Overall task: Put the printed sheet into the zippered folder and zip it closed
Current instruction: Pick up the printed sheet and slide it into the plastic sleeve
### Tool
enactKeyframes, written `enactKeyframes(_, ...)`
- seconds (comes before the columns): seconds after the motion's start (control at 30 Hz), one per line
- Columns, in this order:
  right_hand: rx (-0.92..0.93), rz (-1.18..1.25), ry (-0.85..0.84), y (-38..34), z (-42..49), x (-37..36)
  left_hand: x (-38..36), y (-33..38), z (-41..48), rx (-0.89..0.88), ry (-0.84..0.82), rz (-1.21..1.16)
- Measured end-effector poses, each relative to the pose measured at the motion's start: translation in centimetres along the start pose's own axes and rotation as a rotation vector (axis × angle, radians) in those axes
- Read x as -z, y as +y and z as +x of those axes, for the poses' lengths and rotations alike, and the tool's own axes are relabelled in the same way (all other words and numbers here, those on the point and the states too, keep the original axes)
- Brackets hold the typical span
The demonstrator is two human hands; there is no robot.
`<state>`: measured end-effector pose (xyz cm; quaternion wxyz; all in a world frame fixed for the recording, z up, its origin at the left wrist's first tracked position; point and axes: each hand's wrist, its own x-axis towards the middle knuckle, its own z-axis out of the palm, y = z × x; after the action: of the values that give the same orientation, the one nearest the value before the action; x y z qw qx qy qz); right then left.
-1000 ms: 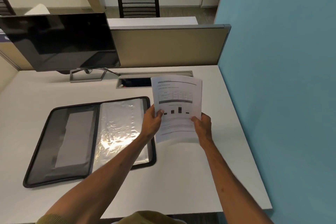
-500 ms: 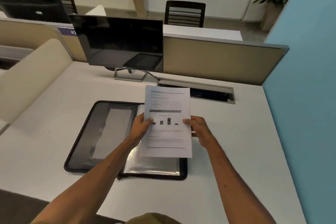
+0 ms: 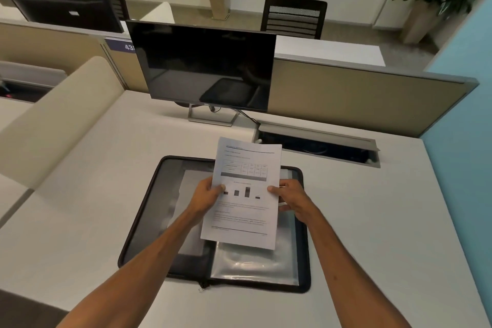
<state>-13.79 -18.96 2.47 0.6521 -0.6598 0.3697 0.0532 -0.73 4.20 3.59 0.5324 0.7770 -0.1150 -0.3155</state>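
The printed sheet [image 3: 243, 194], white with a table and a small bar chart, hangs above the open zippered folder [image 3: 159, 221]. My left hand [image 3: 206, 194] pinches its left edge and my right hand [image 3: 291, 198] grips its right edge. The black folder lies flat on the white desk, with a grey inner panel on its left half and clear plastic sleeves [image 3: 255, 263] on its right half. The sheet covers most of the right half. A zipper pull [image 3: 203, 285] sticks out at the folder's near edge.
A dark monitor [image 3: 205, 66] on a metal stand stands behind the folder. An open cable tray [image 3: 319, 146] is sunk in the desk at the back right. A beige divider [image 3: 359, 96] runs along the back and a blue wall [image 3: 463, 141] on the right.
The sheet and both hands have moved left from beside the folder to above its right half. The view has shifted, so the folder now lies straight in front.
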Motion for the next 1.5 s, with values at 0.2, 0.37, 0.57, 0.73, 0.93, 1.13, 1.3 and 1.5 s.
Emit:
enactKeyframes(0.2,0.113,-0.069,0.099,-1.2,2.0,0.8,0.1,-0.3,2.5,0.005,-0.048,-0.121)
enactKeyframes(0.37,0.161,0.026,0.278,-2.3,2.9,3.5,-0.6,-0.1,4.7,-0.050,0.129,0.103)
enactKeyframes(0.57,0.223,0.199,0.535,-2.8,3.2,7.4,-2.9,0.0,6.2,-0.212,0.050,0.682)
enactKeyframes(0.73,0.227,0.204,0.599,-2.5,3.1,9.4,-6.0,0.4,7.3,-0.286,-0.144,0.969)
enactKeyframes(0.93,0.231,0.183,0.569,-2.0,2.7,9.6,-7.3,-0.5,6.9,-0.263,-0.195,1.085)
enactKeyframes(1.13,0.209,0.232,0.542,-1.7,2.7,8.2,-8.0,-1.2,5.2,-0.276,-0.190,1.105)
enactKeyframes(1.3,0.227,0.306,0.564,-1.8,3.0,7.2,-8.2,-1.7,4.5,-0.276,-0.183,1.122)
enactKeyframes(1.5,0.239,0.364,0.596,-2.7,3.8,6.8,-8.2,-1.3,5.1,-0.349,-0.109,1.165)
